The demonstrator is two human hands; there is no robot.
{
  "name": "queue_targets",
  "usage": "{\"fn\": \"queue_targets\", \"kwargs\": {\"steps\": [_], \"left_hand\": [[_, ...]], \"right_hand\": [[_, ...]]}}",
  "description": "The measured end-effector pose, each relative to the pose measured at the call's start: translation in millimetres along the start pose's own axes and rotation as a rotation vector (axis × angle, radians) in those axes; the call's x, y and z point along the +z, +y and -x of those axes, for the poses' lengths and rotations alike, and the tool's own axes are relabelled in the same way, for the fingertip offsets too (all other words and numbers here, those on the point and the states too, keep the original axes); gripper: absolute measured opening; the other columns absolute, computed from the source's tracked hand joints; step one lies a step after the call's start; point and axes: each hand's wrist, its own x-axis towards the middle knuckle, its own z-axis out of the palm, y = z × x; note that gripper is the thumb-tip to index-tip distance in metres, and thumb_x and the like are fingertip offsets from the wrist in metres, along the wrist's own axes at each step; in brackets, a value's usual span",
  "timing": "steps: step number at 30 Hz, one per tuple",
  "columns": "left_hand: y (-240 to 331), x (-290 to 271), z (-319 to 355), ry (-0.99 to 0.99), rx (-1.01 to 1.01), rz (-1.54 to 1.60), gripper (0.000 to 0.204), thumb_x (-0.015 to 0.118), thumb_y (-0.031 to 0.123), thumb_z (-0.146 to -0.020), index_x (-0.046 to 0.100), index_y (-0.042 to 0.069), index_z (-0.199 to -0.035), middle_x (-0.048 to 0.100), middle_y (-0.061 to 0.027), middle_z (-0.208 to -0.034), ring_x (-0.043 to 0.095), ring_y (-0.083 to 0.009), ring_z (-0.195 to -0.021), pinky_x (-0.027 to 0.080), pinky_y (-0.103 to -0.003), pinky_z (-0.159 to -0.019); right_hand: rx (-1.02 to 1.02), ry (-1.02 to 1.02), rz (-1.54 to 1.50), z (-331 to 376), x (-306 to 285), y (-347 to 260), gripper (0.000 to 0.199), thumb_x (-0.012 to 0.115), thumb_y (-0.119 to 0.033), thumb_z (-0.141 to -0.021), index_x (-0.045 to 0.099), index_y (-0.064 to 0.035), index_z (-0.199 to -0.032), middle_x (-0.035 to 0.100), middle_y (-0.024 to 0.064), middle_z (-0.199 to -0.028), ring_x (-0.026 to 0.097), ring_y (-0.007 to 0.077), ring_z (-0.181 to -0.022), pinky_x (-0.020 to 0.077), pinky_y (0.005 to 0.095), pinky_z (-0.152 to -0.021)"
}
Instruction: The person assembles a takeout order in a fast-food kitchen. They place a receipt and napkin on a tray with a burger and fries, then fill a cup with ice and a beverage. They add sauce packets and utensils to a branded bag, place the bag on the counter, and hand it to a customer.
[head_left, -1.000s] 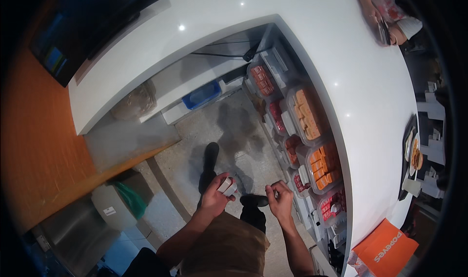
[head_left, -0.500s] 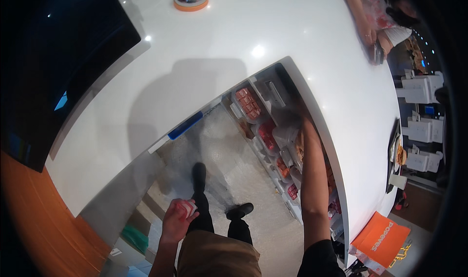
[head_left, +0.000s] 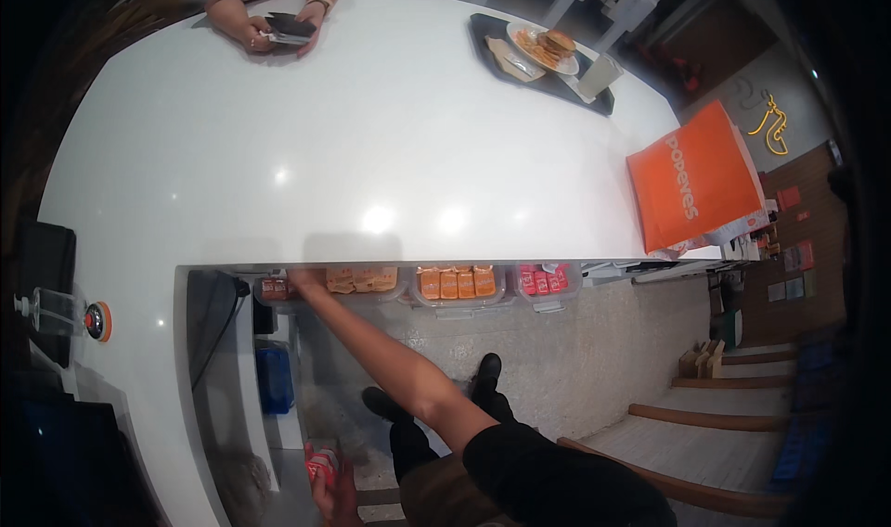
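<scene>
Low in the view, my left hand (head_left: 336, 497) is closed around a few small red-and-white packets (head_left: 320, 462). My right arm stretches up and left, and my right hand (head_left: 306, 280) is at the counter's underside. Its fingers are hidden by the counter edge, between a bin of reddish-brown packets (head_left: 275, 289) and a bin of tan packets (head_left: 364, 279). Along the same row sit clear plastic bins with orange packets (head_left: 457, 283) and pinkish-red packets (head_left: 544, 278).
The white counter (head_left: 371, 156) curves around me. On it stand an orange paper bag (head_left: 691, 179), a black tray (head_left: 594, 100) with a burger plate, and a domed call bell (head_left: 97, 321). Across it, a person's hands (head_left: 297, 33) hold a dark wallet-like item. A blue bin (head_left: 275, 379) is below.
My view has swung right, so the bins now lie across the middle. My right hand remains reaching under the counter; my left hand still holds the red-and-white packets.
</scene>
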Motion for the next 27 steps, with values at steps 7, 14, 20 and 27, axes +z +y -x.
{"fn": "queue_targets", "kwargs": {"steps": [7,14,20,27], "left_hand": [[-66,120,-50,-0.309,0.007,-0.252,0.057,0.058,0.028,-0.100,0.035,0.025,-0.152,0.049,-0.0009,-0.145,0.037,-0.0271,-0.142,0.034,-0.062,-0.108],[-281,386,-24,-0.743,-0.188,-0.140,0.064,0.067,0.030,-0.095,0.036,0.024,-0.150,0.052,-0.0065,-0.141,0.045,-0.0381,-0.135,0.046,-0.059,-0.100],[-417,598,23,-0.638,0.102,-0.250,0.060,0.061,0.028,-0.098,0.034,0.016,-0.150,0.052,-0.0138,-0.135,0.061,-0.0263,-0.103,0.057,-0.037,-0.065],[-439,842,1,-1.138,0.613,-1.131,0.054,0.071,0.014,-0.089,0.050,0.001,-0.137,0.061,-0.0153,-0.122,0.064,-0.0147,-0.084,0.053,-0.027,-0.067]], "right_hand": [[-0.053,0.060,-0.567,233,-225,82,0.033,0.073,-0.011,-0.088,0.068,-0.0049,-0.121,0.066,0.0053,-0.087,0.060,0.0100,-0.082,0.0495,0.0272,-0.075],[-0.425,0.534,-0.388,284,-514,82,0.031,0.076,-0.004,-0.081,0.070,-0.0016,-0.112,0.069,0.0090,-0.088,0.068,0.0184,-0.078,0.0540,0.0296,-0.073],[-0.821,0.759,-0.279,239,-709,67,0.033,0.077,-0.005,-0.079,0.069,-0.0011,-0.110,0.071,0.0104,-0.099,0.071,0.0260,-0.080,0.0581,0.0347,-0.067],[-1.105,0.338,-0.371,240,-839,110,0.035,0.074,-0.013,-0.083,0.064,-0.0045,-0.115,0.064,0.0096,-0.099,0.069,0.0239,-0.078,0.0560,0.0343,-0.065]]}}
